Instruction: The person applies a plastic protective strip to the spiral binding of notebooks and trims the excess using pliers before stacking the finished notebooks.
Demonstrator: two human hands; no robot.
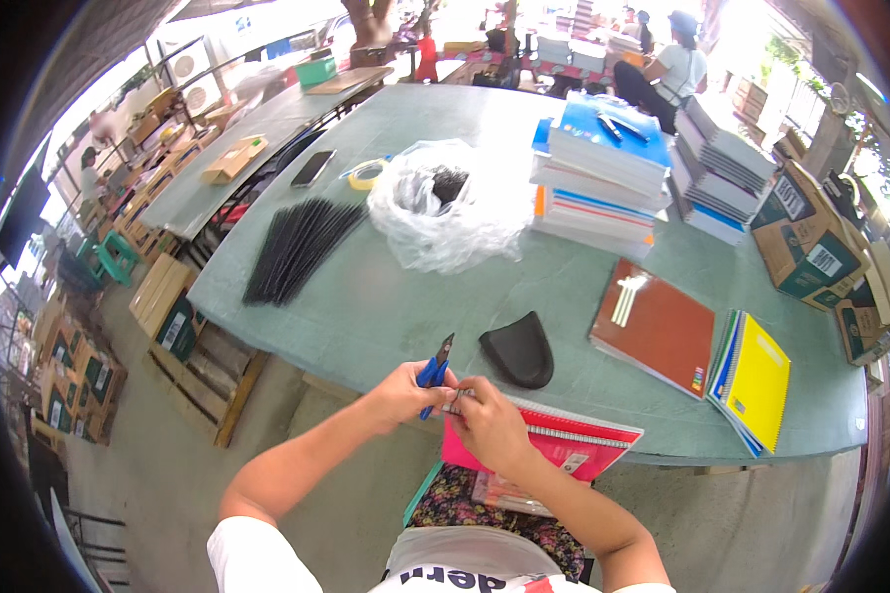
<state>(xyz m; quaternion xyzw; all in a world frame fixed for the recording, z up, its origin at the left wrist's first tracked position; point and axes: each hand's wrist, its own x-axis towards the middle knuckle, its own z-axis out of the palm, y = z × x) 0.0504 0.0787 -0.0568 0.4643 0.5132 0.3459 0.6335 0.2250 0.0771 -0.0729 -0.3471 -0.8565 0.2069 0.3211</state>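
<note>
In my left hand (400, 395) is a pair of blue-handled cutting pliers (439, 364), its jaws pointing up and away from me. A red spiral notebook (574, 440) lies across my lap against the table's near edge, its coil running along the upper side. The fingers of my right hand (492, 427) pinch the left end of that coil, close beside the pliers; my fingers partly cover the coil end. Just past my hands, a dark rounded rubber-like piece (520, 352) rests on the green table (386, 316).
A bundle of black plastic coils (302, 249) and a clear plastic bag (445, 242) lie farther left, near a phone (313, 169) and a tape roll (366, 176). On the right are a brown notebook (655, 324), yellow notebook (756, 381), book stacks (603, 168) and cartons (811, 237).
</note>
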